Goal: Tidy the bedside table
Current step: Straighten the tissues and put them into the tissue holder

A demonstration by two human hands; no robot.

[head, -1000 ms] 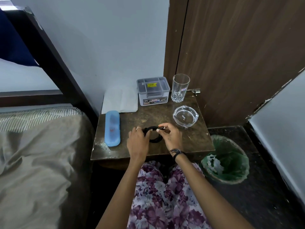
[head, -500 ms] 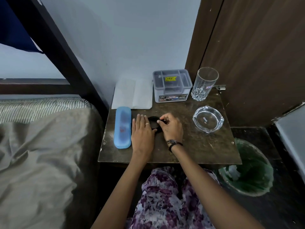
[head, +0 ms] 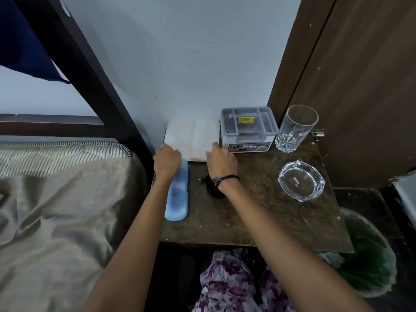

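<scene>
A folded white paper (head: pixel 191 136) leans against the wall at the back left of the dark bedside table (head: pixel 258 217). My left hand (head: pixel 167 162) is curled at the paper's lower left corner, and my right hand (head: pixel 221 162) holds its lower right edge, thumb on the sheet. A coiled black cable (head: pixel 212 191) lies on the table under my right wrist, with neither hand on it. A blue case (head: pixel 177 199) lies lengthwise along the table's left edge, its far end under my left hand.
A grey compartment box (head: pixel 247 129) stands at the back, right of the paper, with a drinking glass (head: pixel 296 129) beside it. A glass ashtray (head: pixel 301 181) sits at the right. A green-lined bin (head: pixel 369 255) is on the floor to the right, and the bed (head: pixel 56 210) is to the left.
Both hands left the black cable, which now lies on the table, and moved back to the white paper by the wall. The camera moved closer and to the left.
</scene>
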